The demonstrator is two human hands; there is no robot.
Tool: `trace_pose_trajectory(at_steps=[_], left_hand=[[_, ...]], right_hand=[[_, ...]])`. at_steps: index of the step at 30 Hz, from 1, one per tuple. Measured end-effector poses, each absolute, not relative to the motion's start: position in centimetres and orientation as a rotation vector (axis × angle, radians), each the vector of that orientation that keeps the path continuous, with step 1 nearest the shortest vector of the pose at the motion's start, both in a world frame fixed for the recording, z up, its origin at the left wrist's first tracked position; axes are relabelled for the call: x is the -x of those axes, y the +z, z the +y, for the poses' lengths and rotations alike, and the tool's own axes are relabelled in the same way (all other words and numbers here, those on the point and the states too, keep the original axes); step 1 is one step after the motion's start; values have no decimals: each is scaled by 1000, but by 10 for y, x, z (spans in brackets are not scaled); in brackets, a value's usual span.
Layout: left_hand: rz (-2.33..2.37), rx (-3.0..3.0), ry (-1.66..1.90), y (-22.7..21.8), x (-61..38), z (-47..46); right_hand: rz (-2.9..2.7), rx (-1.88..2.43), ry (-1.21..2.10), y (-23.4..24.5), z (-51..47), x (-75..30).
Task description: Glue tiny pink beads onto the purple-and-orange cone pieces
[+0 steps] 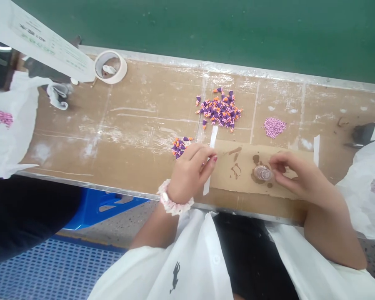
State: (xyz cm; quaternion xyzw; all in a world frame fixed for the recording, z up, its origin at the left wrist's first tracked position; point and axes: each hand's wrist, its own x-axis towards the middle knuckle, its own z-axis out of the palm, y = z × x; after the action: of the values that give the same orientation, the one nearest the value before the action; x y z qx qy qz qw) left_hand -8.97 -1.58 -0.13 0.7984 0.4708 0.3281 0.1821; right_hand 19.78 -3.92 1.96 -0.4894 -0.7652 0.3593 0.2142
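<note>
My left hand is closed in a pinch just above the cardboard's left end; anything between its fingertips is too small or hidden. Partly behind it lies a small pile of tiny purple-and-orange figures. On the right, my right hand has its thumb and fingers curled together beside a small clear cup; what they hold cannot be made out. The cup stands on a strip of brown cardboard marked with dark wet spots. Farther back are a larger pile of figures and a heap of small pink pieces.
White tape strips hold the cardboard on the table. At the back left, a tape roll stands by a white printed box. White sheets with pink pieces lie at both sides. A blue stool and a person's dark-clothed leg are lower left.
</note>
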Motion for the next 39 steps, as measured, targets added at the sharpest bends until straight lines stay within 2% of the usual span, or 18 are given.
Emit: trace_pose_trajectory(at_steps=[4,9,14,17,21,27,35,39], left_hand=[[1351,-2399,528,-5,114,-22],[1442,-2437,507,-8,126,-28],[1529,-2472,470,-16,134,-35],[1598,-2452,406,-18,140,-39],[1672,-2402,344,-20,144,-41],[1650,-2414,348,-23,137,-41],[1576,-2486,385,-24,128,-42],[1659,-2437,585,-25,127,-43]], right_hand=[[-1504,1276,1049,20,-39,-187],[-941,1153,1334,20,-31,-175],[-814,1156,1434,22,-26,-177],[-854,1208,1382,23,-31,-177],[-1102,1307,1133,20,-38,-178],[-2090,1293,723,18,-35,-188],[-2228,1322,875,21,-33,-197],[-2298,1338,938,17,-35,-197]])
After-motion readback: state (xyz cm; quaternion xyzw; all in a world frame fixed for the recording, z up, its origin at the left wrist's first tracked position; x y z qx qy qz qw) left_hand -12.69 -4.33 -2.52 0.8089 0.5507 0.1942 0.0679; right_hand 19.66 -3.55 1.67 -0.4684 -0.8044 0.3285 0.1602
